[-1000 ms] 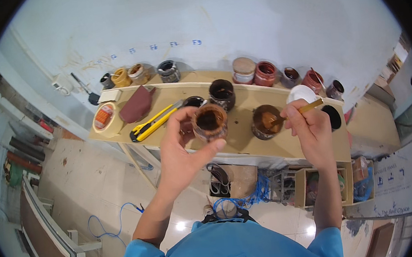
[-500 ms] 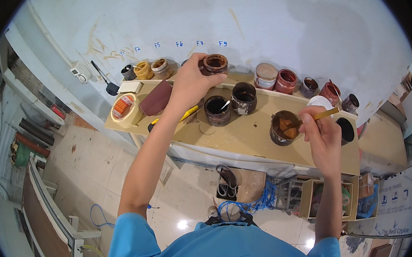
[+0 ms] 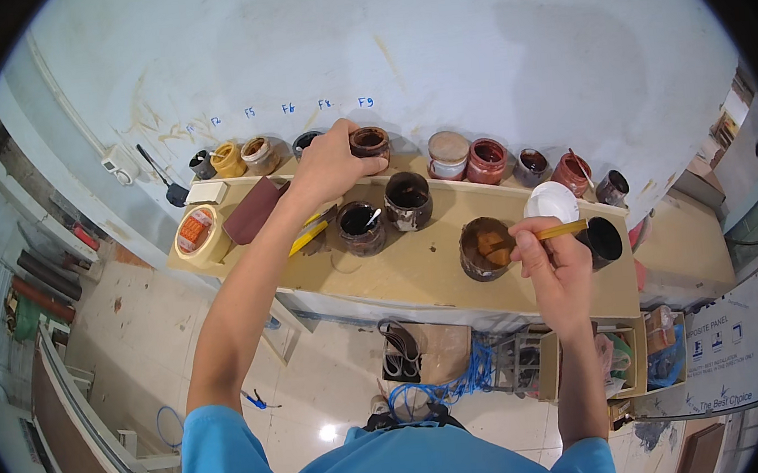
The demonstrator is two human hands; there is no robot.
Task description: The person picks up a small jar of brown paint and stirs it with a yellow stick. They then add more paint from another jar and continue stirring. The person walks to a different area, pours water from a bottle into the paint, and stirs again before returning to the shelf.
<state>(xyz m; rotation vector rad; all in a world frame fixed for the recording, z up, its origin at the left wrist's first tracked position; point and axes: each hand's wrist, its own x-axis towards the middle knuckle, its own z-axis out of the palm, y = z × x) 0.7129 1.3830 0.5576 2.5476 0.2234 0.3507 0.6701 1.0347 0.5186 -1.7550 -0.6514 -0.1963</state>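
My left hand [image 3: 337,164] reaches to the back ledge with its fingers and thumb around a brown-stained jar [image 3: 370,138], which looks to rest there. Near the bench's front edge, my right hand [image 3: 560,266] pinches a flat yellow stick [image 3: 563,229]. The stick's lower end dips into a dark pot [image 3: 475,269] with orange-brown paste inside. Between the hands stand a dark jar [image 3: 363,238] holding a white-tipped stick and another dark-stained jar [image 3: 409,207]. A black-insided cup [image 3: 605,239] stands right of my right hand, and a white round lid or cup [image 3: 554,200] lies behind it.
Jars line the back ledge: a yellow one [image 3: 228,164], a lidded one [image 3: 448,154], a red one [image 3: 486,162] and several others. On the bench's left lie a tape roll [image 3: 197,239], a maroon sheet [image 3: 252,210] and a yellow cutter [image 3: 308,234]. Blue tubing [image 3: 459,383] lies below.
The view has swung, sliding the scene left and down. My left hand's jar has settled slightly lower and further right along the ledge. My right hand keeps the stick in the pot.
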